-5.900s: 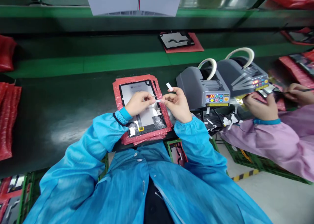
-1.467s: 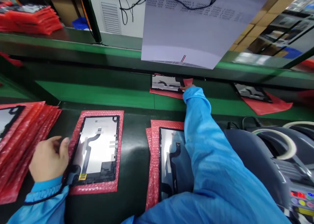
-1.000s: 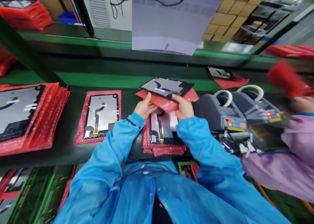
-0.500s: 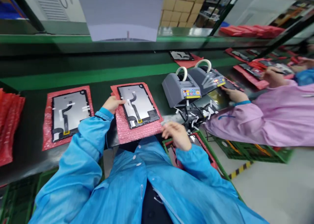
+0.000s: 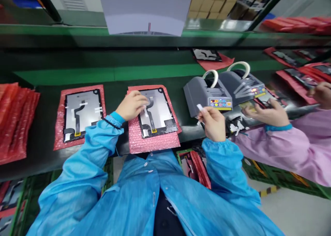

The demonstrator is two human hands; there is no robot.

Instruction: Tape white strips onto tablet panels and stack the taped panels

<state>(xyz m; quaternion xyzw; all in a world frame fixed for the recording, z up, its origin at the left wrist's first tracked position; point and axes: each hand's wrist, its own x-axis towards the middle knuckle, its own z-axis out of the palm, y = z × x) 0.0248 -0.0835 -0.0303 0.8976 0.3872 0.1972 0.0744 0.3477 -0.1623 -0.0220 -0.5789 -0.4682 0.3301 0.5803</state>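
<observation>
Tape (image 5: 199, 107) in a short white piece is pinched between the thumb and fingers of the right hand (image 5: 214, 124), with another white bit just below those fingertips. The left hand (image 5: 131, 106) is bent over the upper left edge of a tablet-like panel (image 5: 164, 108); whether it presses there or grips something, I cannot tell. That panel lies flat between the two hands, nearer the left, on red bubble sheets (image 5: 152, 146), its dark ribbon (image 5: 151, 116) running down to a yellow tab (image 5: 154, 130) just below the left fingers. Beyond the right hand stand two grey tape dispensers, the nearer one (image 5: 195, 94) close to its fingertips. Well to the left of the left hand, a second panel (image 5: 86, 108) lies on red wrap (image 5: 59, 136). To the right of the right hand, a co-worker's hand (image 5: 271, 113) reaches out from a lilac sleeve (image 5: 289, 146).
</observation>
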